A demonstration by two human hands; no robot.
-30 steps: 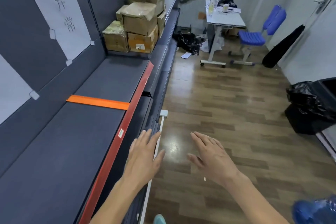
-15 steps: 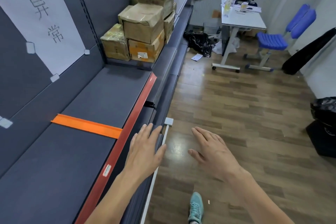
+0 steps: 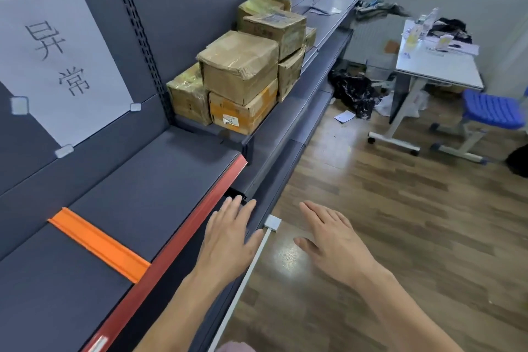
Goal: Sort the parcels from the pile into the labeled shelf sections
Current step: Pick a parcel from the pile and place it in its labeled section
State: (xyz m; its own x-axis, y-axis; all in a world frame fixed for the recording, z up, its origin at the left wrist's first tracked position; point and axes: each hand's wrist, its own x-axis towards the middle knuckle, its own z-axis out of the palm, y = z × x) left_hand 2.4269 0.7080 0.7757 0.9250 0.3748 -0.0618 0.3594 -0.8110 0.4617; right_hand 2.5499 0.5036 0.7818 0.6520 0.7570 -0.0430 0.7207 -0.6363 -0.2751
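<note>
showing the pile of parcels point(image 3: 243, 74) stacked on the far shelf point(image 3: 294, 107), well ahead of the left hand point(image 3: 228, 240) and right hand point(image 3: 333, 240), both flat-fingered and empty. taped cardboard, likely stiff and slick; the creased front box point(image 3: 238, 63) suits a two-sided grip at its lower edges.

I saw rear parcels point(image 3: 261, 6) only partly behind front parcels point(image 3: 240, 66); the blue chair point(image 3: 491, 108) was cut off at right.

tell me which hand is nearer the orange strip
Left. The left hand is right of the orange strip, at the shelf edge; the right hand is farther out over the floor.
</note>
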